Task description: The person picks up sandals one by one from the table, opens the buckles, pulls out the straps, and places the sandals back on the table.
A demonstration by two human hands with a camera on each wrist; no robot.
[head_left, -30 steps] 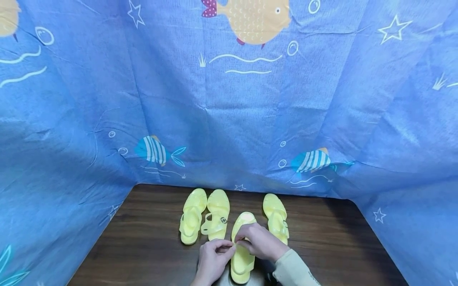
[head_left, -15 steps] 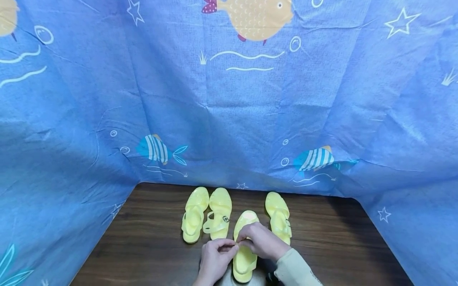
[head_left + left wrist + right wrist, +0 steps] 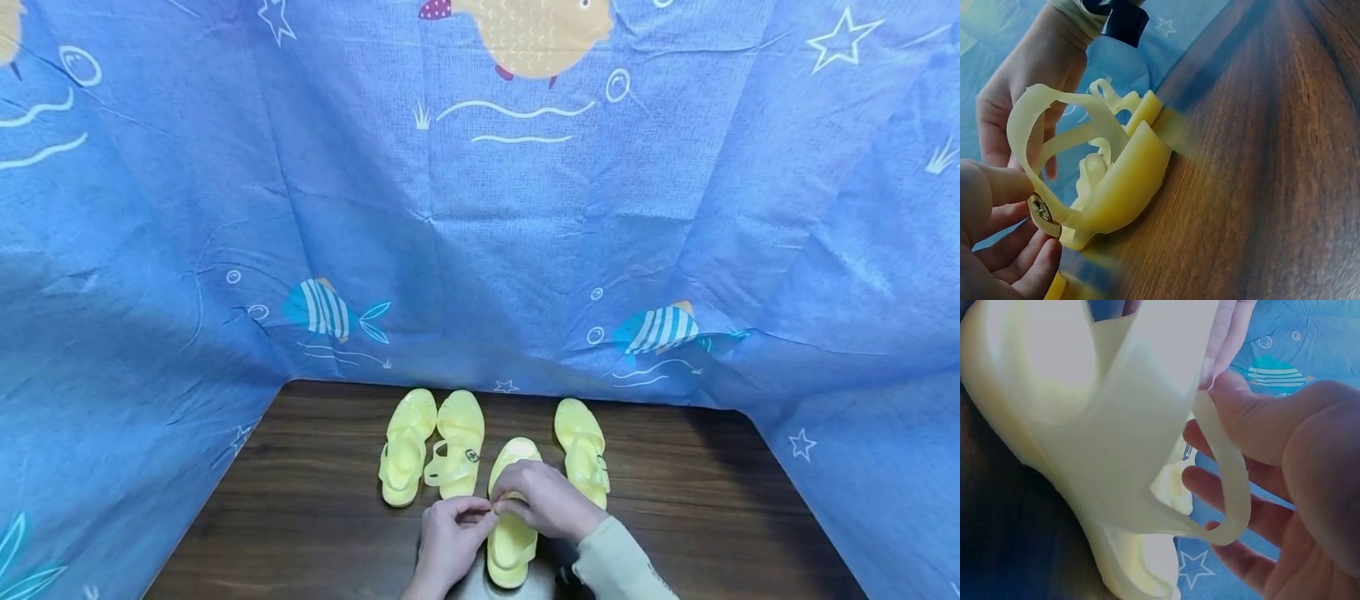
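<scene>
A pale yellow jelly sandal lies toe-away at the front middle of the table, under both hands. My left hand pinches the end of its strap beside a round dark emblem, best seen in the left wrist view. From the right, my right hand reaches over the sandal and grips the same strap between thumb and forefinger; its other fingers spread behind the strap loop. The fingertips of both hands meet at the sandal's left side. In the head view the right hand covers the sandal's middle.
Two matching sandals stand side by side at the back left, one outer sandal and one inner sandal with its strap sticking out. Another sandal is at the back right. A blue fish-print cloth walls in the dark wooden table.
Both hands stay at the strap with almost no movement. The head view has shifted slightly; the sandals keep their places.
</scene>
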